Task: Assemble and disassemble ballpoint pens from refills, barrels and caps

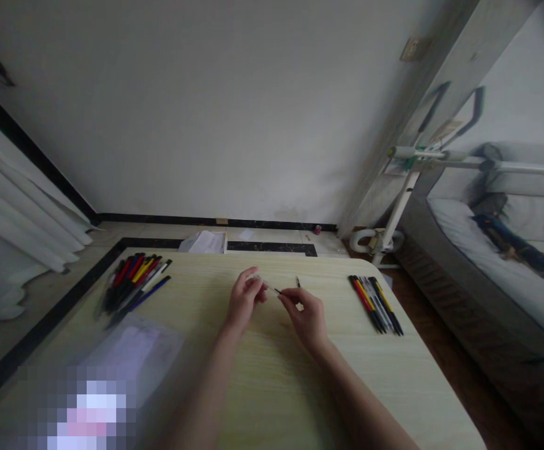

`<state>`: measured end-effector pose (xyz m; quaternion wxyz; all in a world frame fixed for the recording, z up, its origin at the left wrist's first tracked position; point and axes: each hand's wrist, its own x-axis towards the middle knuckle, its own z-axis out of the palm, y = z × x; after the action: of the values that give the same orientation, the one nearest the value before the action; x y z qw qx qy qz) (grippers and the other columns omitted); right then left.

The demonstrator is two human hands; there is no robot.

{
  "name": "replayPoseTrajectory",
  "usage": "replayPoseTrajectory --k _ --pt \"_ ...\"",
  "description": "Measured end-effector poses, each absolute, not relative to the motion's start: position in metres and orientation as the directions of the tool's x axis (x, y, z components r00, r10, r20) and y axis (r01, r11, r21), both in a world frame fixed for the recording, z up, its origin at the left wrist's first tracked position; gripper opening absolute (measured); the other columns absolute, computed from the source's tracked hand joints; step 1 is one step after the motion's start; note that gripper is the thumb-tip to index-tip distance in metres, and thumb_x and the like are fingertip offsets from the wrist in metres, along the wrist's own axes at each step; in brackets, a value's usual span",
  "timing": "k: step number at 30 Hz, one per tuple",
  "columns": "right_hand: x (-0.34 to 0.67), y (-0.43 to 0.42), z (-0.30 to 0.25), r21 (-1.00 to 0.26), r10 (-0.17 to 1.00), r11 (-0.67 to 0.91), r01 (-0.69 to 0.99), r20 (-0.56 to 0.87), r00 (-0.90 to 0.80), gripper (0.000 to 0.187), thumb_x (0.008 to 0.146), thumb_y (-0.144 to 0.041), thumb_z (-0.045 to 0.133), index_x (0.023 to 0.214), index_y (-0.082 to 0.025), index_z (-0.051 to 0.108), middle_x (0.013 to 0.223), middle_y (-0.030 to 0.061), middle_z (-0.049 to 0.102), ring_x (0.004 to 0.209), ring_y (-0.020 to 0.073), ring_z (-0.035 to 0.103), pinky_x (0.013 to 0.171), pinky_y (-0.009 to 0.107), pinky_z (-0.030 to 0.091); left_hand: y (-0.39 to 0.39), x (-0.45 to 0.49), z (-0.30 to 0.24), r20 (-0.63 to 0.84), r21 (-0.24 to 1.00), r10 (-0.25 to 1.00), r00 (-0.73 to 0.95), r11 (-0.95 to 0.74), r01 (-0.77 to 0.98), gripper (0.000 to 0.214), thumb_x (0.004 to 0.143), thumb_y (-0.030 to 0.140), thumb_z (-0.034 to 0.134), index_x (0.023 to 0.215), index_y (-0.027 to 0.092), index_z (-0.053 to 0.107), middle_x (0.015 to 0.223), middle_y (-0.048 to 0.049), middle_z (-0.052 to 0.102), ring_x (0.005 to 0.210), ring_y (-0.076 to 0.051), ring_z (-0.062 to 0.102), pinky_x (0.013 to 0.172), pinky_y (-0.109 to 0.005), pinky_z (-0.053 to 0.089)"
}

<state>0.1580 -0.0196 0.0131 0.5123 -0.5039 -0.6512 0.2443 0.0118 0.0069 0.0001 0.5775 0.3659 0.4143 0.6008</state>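
Above the middle of the table, my left hand [243, 299] pinches a thin, clear pen [270, 286] between thumb and fingers. My right hand [310, 315] is closed on the dark end of the same pen, so it spans the gap between both hands. Whether that dark end is a refill or a tip I cannot tell. Just beyond my right fingers lies a small dark pen part [298, 282]. To the right, several pens [375, 305] with black ends and red, yellow and clear bodies lie side by side.
A heap of mixed pens [135, 281] sits at the table's far left. Nearer on that side is a clear plastic bag [145, 350], partly blurred out. The wooden table [272, 394] faces a wall, with a white exercise frame [400, 203] and a sofa [501, 275] to the right.
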Motion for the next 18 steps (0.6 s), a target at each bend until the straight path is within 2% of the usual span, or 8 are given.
replayPoseTrajectory --k 8,18 --pt "0.1578 -0.0193 0.0137 -0.848 0.914 0.360 0.388 0.404 0.035 0.014 0.076 -0.031 0.058 0.079 -0.018 0.065 0.065 0.0012 0.064 0.057 0.0133 0.058 0.057 0.024 0.047 0.0061 0.0120 0.0023 -0.052 0.917 0.998 -0.047 0.029 -0.397 0.056 0.072 0.033 0.060 0.123 0.019 0.042 0.071 -0.0012 0.058 0.052 -0.007 0.049 0.050 -0.021 0.037" --pt "0.1582 -0.0201 0.0155 -0.847 0.912 0.360 0.392 0.407 0.042 0.016 0.076 -0.032 0.057 0.078 -0.018 0.065 0.065 0.0018 0.065 0.057 0.0134 0.059 0.056 0.024 0.047 0.0045 0.0122 0.0051 -0.053 0.926 0.998 -0.034 0.036 -0.375 0.057 0.071 0.032 0.062 0.122 0.020 0.040 0.073 -0.0022 0.060 0.052 -0.008 0.050 0.051 -0.021 0.037"
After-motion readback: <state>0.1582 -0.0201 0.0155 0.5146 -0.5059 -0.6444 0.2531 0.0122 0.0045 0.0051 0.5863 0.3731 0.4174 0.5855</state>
